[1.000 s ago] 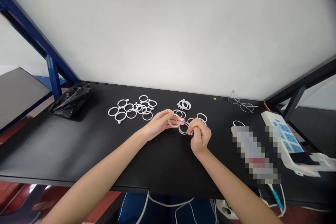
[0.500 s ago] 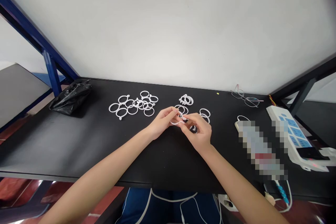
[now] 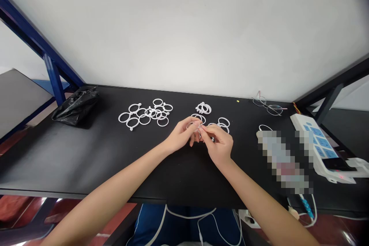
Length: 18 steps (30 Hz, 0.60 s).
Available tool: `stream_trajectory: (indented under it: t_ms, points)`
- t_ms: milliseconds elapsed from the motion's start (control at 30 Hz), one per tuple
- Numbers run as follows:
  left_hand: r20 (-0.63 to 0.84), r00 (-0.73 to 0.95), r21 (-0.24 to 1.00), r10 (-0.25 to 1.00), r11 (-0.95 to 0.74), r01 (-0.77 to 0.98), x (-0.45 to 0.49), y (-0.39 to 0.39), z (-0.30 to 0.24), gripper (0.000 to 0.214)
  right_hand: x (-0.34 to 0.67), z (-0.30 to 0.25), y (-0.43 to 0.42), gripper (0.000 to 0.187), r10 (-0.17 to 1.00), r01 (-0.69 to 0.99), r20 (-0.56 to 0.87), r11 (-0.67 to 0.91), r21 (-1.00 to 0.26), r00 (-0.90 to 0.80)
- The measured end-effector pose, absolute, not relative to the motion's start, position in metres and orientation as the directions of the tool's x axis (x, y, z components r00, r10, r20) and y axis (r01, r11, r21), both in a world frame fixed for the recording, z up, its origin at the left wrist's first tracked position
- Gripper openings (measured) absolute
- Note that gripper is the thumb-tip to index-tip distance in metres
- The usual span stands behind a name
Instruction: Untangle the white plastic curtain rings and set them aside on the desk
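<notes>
My left hand (image 3: 182,134) and my right hand (image 3: 217,143) meet over the middle of the black table, fingertips pinched together. Between them is a thin white plastic ring (image 3: 188,125), mostly hidden by the fingers. Behind the hands lie two more white rings (image 3: 203,118), and others (image 3: 224,122) rest just right of my right hand. A small bunch of white rings with knobs (image 3: 203,108) sits farther back. To the left spreads a larger group of white rings (image 3: 144,119), several with round knobs.
A crumpled black plastic bag (image 3: 75,108) lies at the table's left end. On the right are eyeglasses (image 3: 268,106), a blurred phone (image 3: 284,161) on a white cable, and a white power strip (image 3: 323,146). A pale wall (image 3: 184,38) stands behind the black table (image 3: 115,153).
My fingers have drawn closer together around the ring, and less of it shows. The left fingers now curl beneath it. The view has shifted slightly; the other things lie as before.
</notes>
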<state>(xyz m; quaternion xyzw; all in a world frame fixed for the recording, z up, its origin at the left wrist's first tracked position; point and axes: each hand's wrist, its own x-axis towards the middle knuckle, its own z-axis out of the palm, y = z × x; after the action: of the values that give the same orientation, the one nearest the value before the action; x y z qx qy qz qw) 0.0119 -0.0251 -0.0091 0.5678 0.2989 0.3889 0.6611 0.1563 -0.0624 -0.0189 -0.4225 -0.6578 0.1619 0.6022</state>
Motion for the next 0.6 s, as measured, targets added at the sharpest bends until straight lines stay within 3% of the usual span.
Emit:
stream_trajectory:
  t_ms: [133, 400, 600]
  points:
    - [0.119, 0.437, 0.993, 0.892, -0.115, -0.035, 0.0111, -0.0277, -0.0149, 0.036, 0.1563, -0.0190, -0.0643, 0.007, 0.795, 0.330, 0.601, 0.547, -0.769, 0.082]
    - [0.140, 0.338, 0.989, 0.931, -0.144, -0.014, 0.0103, -0.0273, -0.0132, 0.035, 0.1557, -0.0165, -0.0654, 0.015, 0.807, 0.534, 0.587, 0.527, -0.661, -0.070]
    - [0.125, 0.387, 0.991, 0.914, -0.132, -0.007, 0.0070, -0.0265, -0.0126, 0.033, 0.1568, -0.0198, -0.0660, 0.018, 0.809, 0.547, 0.563, 0.552, -0.629, -0.169]
